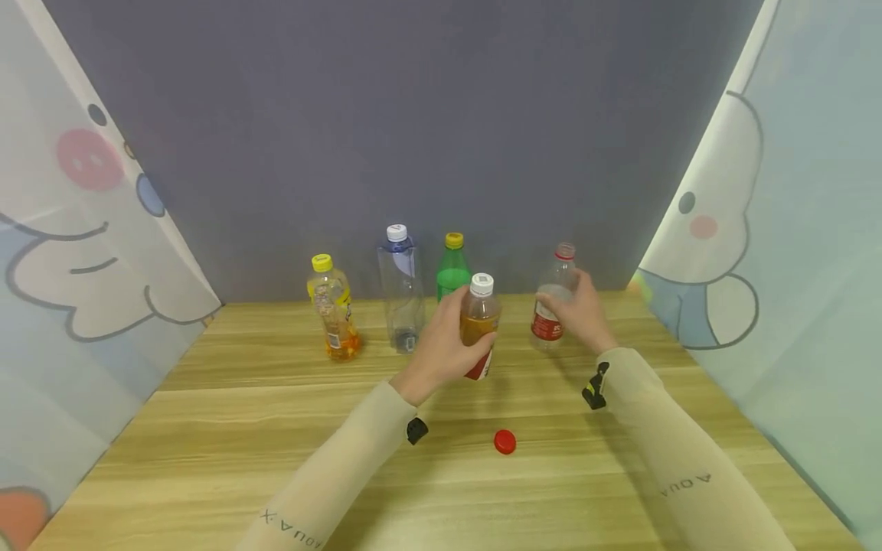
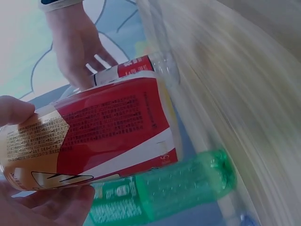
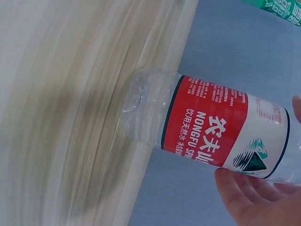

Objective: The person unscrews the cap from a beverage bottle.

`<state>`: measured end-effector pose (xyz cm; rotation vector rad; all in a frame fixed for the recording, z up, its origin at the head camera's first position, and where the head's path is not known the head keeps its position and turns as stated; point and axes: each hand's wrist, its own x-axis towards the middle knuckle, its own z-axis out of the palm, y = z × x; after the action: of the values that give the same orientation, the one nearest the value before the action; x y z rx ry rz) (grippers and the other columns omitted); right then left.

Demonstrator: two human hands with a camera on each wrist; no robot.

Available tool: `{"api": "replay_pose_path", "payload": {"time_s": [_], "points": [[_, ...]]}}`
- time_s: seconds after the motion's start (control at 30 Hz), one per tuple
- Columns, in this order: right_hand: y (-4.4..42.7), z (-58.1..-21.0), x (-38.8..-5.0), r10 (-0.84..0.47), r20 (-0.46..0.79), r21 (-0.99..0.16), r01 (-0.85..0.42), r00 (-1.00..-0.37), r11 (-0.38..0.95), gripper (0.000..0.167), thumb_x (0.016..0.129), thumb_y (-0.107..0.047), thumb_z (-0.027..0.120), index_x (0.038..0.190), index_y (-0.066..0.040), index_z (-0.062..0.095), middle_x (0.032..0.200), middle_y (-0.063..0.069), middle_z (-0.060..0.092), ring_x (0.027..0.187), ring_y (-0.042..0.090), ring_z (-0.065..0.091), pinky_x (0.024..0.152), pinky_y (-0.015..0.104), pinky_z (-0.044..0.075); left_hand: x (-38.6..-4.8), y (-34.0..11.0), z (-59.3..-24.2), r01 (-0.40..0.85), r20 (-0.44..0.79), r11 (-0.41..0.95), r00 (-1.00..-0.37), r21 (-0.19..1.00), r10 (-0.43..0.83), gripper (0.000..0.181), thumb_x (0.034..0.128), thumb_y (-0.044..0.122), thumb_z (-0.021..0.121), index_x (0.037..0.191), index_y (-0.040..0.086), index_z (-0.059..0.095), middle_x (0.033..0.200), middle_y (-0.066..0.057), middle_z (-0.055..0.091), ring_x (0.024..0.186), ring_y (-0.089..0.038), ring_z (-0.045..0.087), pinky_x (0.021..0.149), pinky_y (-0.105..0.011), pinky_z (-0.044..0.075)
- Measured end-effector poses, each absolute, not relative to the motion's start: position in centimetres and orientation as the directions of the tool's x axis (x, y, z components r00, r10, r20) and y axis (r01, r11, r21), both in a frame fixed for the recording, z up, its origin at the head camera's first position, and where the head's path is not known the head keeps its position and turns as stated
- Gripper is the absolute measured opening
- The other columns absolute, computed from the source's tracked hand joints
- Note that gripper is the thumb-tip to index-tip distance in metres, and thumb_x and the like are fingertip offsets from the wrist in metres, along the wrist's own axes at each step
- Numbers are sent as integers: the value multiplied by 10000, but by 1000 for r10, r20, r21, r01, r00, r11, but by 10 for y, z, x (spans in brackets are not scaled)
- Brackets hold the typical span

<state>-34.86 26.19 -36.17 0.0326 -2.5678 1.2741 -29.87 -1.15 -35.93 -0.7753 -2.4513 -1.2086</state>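
Observation:
My left hand grips a bottle of amber drink with a white cap and a red-and-tan label. The base of this bottle appears raised off the table. Over to the right, my right hand holds a clear water bottle with a red-and-white label, thumb and fingers on opposite sides. This water bottle has an uncapped mouth with a red ring below it. It is upright; whether its base touches the table, I cannot tell. A red bottle cap lies on the table, nearer than both hands.
Behind the left hand stands a green bottle with a yellow cap. Left of it are a tall clear bottle with a white cap and a yellow-capped bottle. A grey wall backs the wooden table; printed curtains flank it.

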Motion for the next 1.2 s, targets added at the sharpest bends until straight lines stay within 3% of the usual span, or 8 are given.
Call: {"api": "replay_pose_path", "payload": {"time_s": [0.3, 0.63, 1.0, 1.2], "points": [[262, -360, -345, 86, 255, -792, -157, -963, 590, 1027, 942, -405, 719, 1597, 35, 61, 1556, 365, 274, 1395, 526, 345, 1100, 657, 341, -284, -42, -355, 599, 500, 499, -800, 626, 333, 773, 900, 322, 754, 1525, 109, 351, 1362, -77, 538, 1197, -251, 580, 953, -460, 532], [274, -352, -327, 121, 266, -824, -161, -956, 543, 999, 937, -423, 721, 1604, -1, 107, 1498, 354, 356, 1368, 506, 391, 1081, 629, 381, -278, -82, -365, 672, 581, 454, -738, 585, 343, 733, 893, 186, 779, 1488, 45, 375, 1330, -125, 541, 1185, -275, 564, 947, -465, 537], [247, -303, -295, 275, 452, -818, -271, -849, 507, 670, 961, -318, 701, 1482, -1, 424, 1451, 210, 500, 1337, 354, 469, 1103, 521, 391, -278, -94, -354, 653, 603, 499, -744, 569, 287, 787, 884, 227, 786, 1525, 60, 361, 1322, -147, 537, 1171, -289, 564, 923, -485, 545], [219, -276, -272, 265, 506, -828, -377, -820, 415, 510, 984, -271, 679, 1423, -63, 523, 1379, 125, 574, 1271, 227, 528, 1067, 398, 440, -276, -96, -353, 669, 621, 473, -732, 574, 281, 776, 888, 226, 780, 1533, 99, 368, 1309, -150, 525, 1138, -289, 571, 868, -474, 568]]}}
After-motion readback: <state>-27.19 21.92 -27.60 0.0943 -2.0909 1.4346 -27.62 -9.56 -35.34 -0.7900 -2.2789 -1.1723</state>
